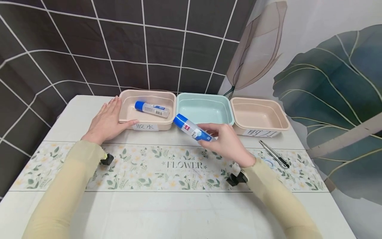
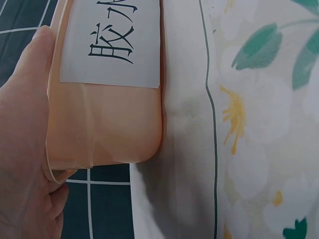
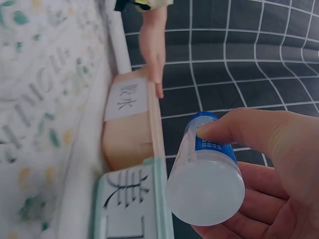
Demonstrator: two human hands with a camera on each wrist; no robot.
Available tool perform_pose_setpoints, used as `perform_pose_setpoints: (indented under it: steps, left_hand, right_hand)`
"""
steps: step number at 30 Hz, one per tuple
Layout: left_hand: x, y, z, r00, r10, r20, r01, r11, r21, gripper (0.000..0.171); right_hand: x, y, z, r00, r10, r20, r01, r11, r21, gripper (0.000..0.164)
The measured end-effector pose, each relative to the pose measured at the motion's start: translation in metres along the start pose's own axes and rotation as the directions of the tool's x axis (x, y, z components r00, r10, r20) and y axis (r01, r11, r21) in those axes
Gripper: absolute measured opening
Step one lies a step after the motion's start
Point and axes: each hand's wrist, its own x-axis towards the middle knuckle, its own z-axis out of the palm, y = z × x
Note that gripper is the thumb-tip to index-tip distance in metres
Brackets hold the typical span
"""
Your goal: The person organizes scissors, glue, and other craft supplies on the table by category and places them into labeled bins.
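My right hand grips a clear glue bottle with a blue cap, thumb on one side and fingers on the other. It is held tilted in front of the blue-green bin, cap toward the left bin. In the right wrist view, the bottle's pale round base faces the camera. My left hand rests at the left corner of the pink bin, fingers straight along its side and thumb at the front rim. Inside that bin lies a second glue bottle with a blue cap.
Another pink bin with a white label stands at the right end of the row. In front of it, a utility knife lies on the table beside a small light-blue ring. A dark gridded curtain hangs behind the bins.
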Motion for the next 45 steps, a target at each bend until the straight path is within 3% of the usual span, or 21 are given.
perform_pose_setpoints:
  steps: [14, 28, 38, 45]
  left_hand:
    - [-0.003, 0.001, 0.000, 1.000, -0.007, -0.007, 0.007, 1.000, -0.005, 0.117]
    - [-0.005, 0.000, -0.001, 1.000, -0.012, -0.005, 0.012, 1.000, -0.009, 0.117]
    - [-0.002, 0.000, 0.000, 1.000, -0.006, -0.014, 0.006, 1.000, -0.001, 0.117]
    - [-0.001, 0.000, 0.000, 1.000, -0.009, 0.000, 0.009, 1.000, -0.004, 0.117]
  right_hand:
    - [0.059, -0.019, 0.023, 0.997, -0.068, -0.028, 0.070, 0.991, 0.111, 0.042]
    - [0.108, -0.032, 0.048, 0.999, 0.008, 0.043, -0.016, 0.985, 0.170, 0.041]
    - [0.139, -0.033, 0.067, 0.995, 0.051, 0.084, -0.056, 0.997, 0.056, 0.042]
    - [0.158, -0.034, 0.077, 0.984, 0.125, 0.130, -0.129, 0.992, 0.018, 0.043]
